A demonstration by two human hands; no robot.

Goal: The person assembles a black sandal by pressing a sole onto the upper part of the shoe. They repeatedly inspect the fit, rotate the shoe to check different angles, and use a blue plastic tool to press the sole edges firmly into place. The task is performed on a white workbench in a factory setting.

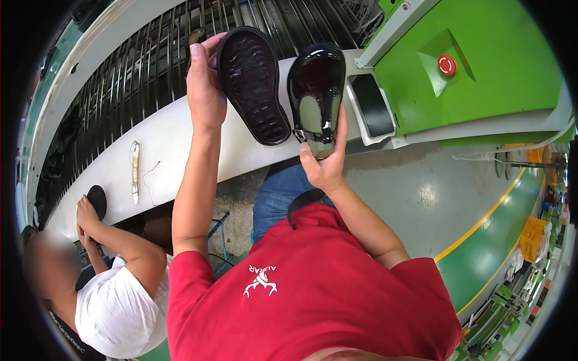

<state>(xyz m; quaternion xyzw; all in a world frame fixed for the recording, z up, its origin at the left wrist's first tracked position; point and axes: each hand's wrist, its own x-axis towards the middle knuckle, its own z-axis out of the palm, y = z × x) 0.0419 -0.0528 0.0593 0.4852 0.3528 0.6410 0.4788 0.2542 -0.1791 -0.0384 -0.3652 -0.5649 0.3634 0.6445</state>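
Upright in my left hand (206, 87) is a black shoe (253, 84), gripped along its left edge near the toe. Its patterned sole faces me, so any upper behind it is hidden. Just to the right, my right hand (325, 162) grasps a glossy black strapped sandal (316, 66) around the heel end. The sandal's closed, rounded toe points away from me. A thin strap with a small buckle crosses near the heel, and a grey-green insole (310, 114) shows through the openings. The two pieces are side by side, slightly apart, above a white ledge (174, 138).
A dark-screened phone (371, 103) rests in a white holder beside a green machine (494, 72) with a red button (447, 65). Metal bars (132, 78) run behind the ledge. A slim pale tool (135, 173) with thread lies leftward. A co-worker's hand (88, 215) touches a dark flat piece (97, 201).
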